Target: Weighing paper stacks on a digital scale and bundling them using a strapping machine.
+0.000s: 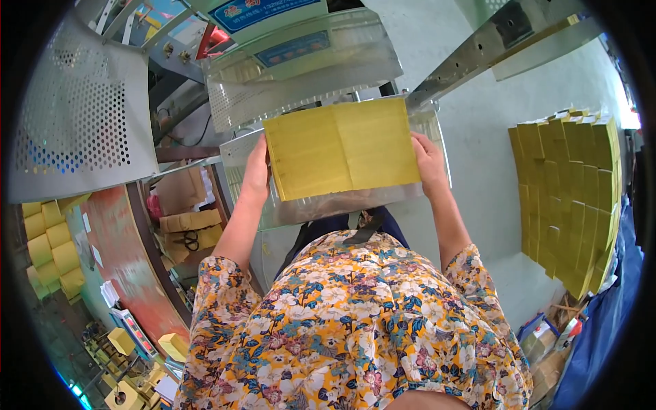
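A wide rectangular stack of yellow paper (342, 149) is held up between my two hands, with a faint crease down its middle. My left hand (255, 169) is closed on its left edge, the fingers partly hidden by the stack. On the opposite edge my right hand (428, 164) grips it, its fingers reaching along the side and behind. Below the stack is a shiny metal tray (321, 210) of the machine, its middle covered by the paper.
Beyond the tray stands a machine with a clear cover (307, 68). A perforated metal guard (89, 116) is at far left, a steel bar (478, 55) at upper right. Yellow bundles (567, 191) are piled on the right. Scissors (186, 239) lie on a left shelf.
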{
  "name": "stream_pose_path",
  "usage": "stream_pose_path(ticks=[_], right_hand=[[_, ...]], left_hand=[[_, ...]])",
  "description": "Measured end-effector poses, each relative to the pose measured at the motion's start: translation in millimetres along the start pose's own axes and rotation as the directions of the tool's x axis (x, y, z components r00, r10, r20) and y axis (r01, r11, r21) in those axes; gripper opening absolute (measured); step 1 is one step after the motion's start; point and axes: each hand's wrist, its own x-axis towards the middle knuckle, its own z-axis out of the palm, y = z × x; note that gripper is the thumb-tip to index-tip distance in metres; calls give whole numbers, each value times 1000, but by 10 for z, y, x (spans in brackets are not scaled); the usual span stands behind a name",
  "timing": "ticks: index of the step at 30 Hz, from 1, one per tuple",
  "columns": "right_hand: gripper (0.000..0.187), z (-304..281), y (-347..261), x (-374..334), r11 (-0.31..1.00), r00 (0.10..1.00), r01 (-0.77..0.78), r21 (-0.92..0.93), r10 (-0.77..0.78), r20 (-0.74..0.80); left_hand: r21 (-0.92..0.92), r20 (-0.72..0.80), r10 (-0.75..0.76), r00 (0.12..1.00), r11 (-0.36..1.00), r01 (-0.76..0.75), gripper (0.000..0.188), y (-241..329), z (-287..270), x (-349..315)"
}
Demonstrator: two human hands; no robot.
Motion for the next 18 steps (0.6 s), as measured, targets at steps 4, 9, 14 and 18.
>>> stream_pose_path(ticks=[4, 9, 14, 18], right_hand=[[35, 177, -71, -60, 947, 998, 43, 318, -54, 29], [41, 296, -54, -15, 863, 991, -12, 504, -58, 123], [46, 456, -48, -76, 854, 976, 51, 517, -152, 154], [50, 510, -128, -84, 867, 965, 26, 498, -153, 215]], left_hand=[[-131, 15, 2, 1000, 991, 0, 55, -60, 43, -45], [-262, 9, 39, 999, 964, -35, 65, -144, 53, -118], [-340, -6, 53, 999, 939, -52, 68, -137, 31, -256], [-366, -22, 93, 995, 926, -94, 66, -173, 6, -240]])
